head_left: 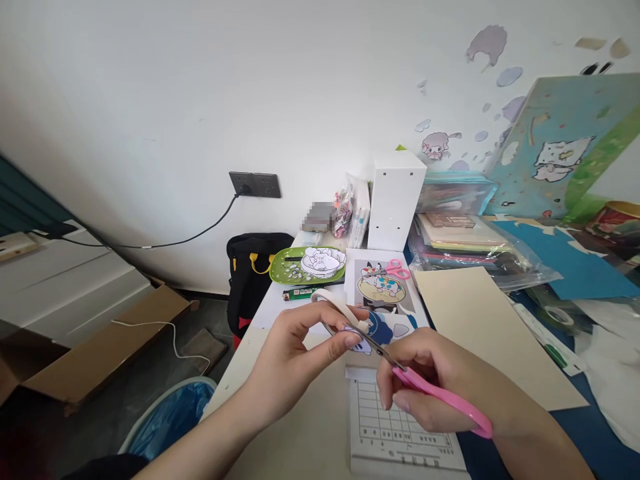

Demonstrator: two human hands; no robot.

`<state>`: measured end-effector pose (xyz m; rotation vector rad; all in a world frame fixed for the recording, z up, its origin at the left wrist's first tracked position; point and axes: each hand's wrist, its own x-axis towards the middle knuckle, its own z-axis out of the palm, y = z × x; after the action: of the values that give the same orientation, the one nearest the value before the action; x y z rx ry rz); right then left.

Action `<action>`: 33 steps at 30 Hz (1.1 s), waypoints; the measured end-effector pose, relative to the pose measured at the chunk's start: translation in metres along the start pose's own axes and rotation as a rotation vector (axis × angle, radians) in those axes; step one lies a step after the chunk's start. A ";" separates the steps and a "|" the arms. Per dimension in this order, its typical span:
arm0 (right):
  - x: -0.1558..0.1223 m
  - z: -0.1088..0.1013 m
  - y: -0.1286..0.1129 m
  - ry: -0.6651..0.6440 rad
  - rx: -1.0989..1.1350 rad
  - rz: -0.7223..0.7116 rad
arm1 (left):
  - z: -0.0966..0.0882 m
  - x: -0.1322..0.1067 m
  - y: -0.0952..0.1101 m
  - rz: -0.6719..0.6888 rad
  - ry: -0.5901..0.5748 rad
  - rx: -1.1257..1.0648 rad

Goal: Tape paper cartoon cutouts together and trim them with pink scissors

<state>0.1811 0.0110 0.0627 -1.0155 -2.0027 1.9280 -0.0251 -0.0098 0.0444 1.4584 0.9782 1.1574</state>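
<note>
My left hand pinches a roll of white tape between thumb and fingers, raised over the desk. My right hand is wrapped round the handles of pink-handled scissors. Their blades point up and left and reach the tape at my left fingertips; whether they are cutting into it I cannot tell. Below and behind the hands lie a coloured cartoon picture, partly covered, and a sheet with a printed grid. A second pair of pink scissors rests on the picture.
A green tray holds paper cutouts. Beside it lies a green-labelled box. A cream sheet and plastic-wrapped papers are at the right. A white box stands behind. A lined bin sits left of the desk.
</note>
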 end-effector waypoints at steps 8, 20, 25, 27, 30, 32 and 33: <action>-0.001 0.001 -0.002 -0.001 -0.023 0.012 | -0.001 -0.001 -0.001 0.030 -0.015 0.035; -0.002 0.000 0.003 0.004 -0.049 0.018 | -0.001 0.000 -0.002 0.055 -0.001 0.082; -0.002 0.000 -0.002 -0.002 -0.052 0.046 | -0.001 -0.001 -0.003 0.069 0.002 0.088; -0.002 0.000 -0.002 0.000 -0.058 0.054 | -0.001 -0.002 -0.003 0.074 0.004 0.093; -0.001 0.000 0.004 0.007 -0.050 0.035 | 0.000 -0.002 -0.002 0.077 0.009 0.113; 0.001 0.001 0.011 0.022 -0.056 0.013 | 0.000 -0.002 -0.001 0.075 0.016 0.126; 0.002 0.001 0.015 0.029 -0.068 0.004 | 0.000 -0.002 -0.001 0.073 0.020 0.130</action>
<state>0.1848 0.0103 0.0476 -1.0578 -2.0645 1.8479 -0.0259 -0.0116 0.0434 1.5996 1.0376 1.1810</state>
